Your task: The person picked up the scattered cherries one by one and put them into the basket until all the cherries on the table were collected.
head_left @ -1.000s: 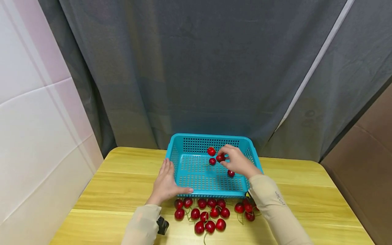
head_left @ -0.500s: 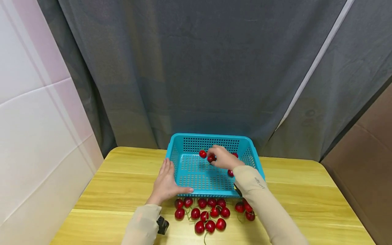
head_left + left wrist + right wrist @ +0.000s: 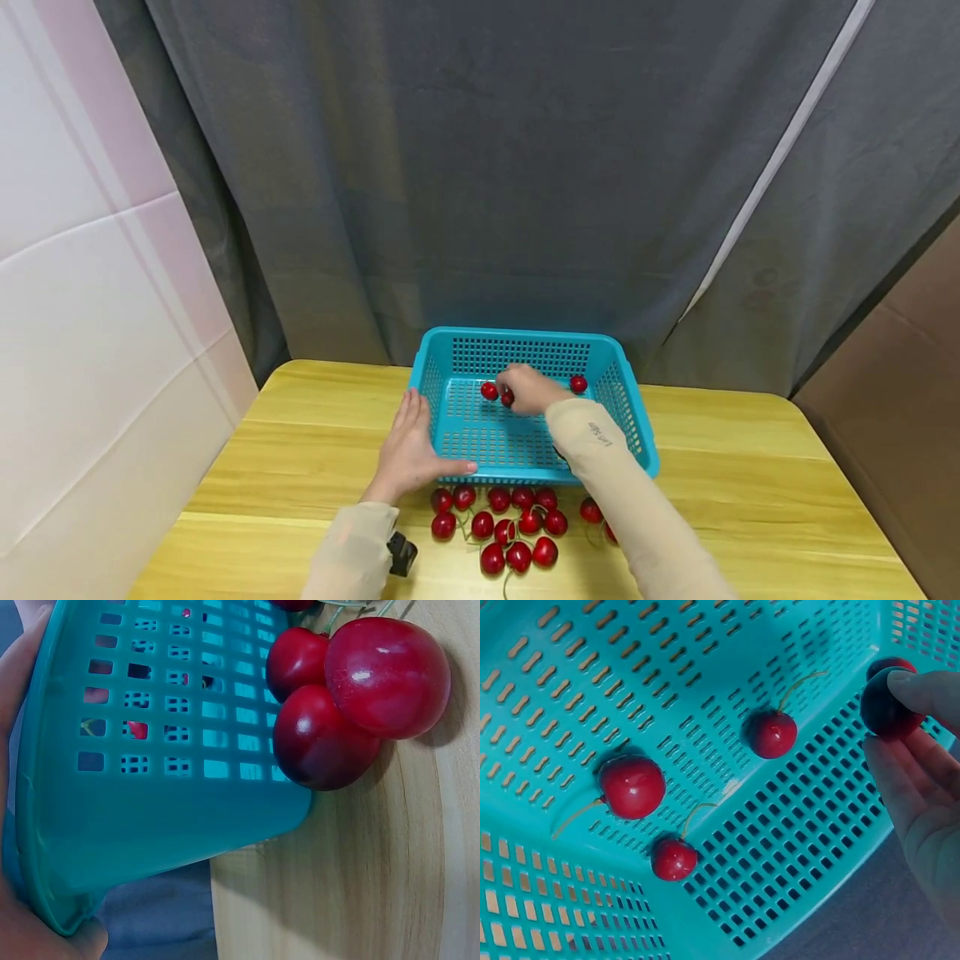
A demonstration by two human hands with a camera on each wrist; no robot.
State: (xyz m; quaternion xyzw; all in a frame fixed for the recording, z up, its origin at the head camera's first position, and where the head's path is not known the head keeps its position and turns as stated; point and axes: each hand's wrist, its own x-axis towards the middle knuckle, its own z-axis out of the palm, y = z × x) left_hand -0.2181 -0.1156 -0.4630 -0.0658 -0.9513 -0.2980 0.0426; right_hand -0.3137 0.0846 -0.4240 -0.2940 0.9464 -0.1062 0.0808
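Note:
My right hand (image 3: 528, 389) is inside the blue basket (image 3: 525, 477), low over its floor, pinching a dark red cherry (image 3: 889, 705) between thumb and fingertips. Just beyond that one in the right wrist view shows another cherry (image 3: 900, 664), partly hidden by it; in the head view a cherry (image 3: 489, 391) sits just left of the fingertips. My left hand (image 3: 408, 454) rests at the basket's front left corner, fingers straight along the left side and thumb laid on the front rim. The right wrist view shows three further cherries, (image 3: 632, 787) with stems, lying in the basket.
Several cherries with stems (image 3: 517, 557) lie on the wooden table (image 3: 300, 450) close to the basket's front. More cherries (image 3: 591, 510) lie to their right, partly behind my right sleeve. A grey curtain (image 3: 480, 167) hangs behind the table.
My right hand has moved left and a little lower inside the basket, carrying the pinched cherry. A cherry at the basket's back right has come into sight. The left hand stays at the corner.

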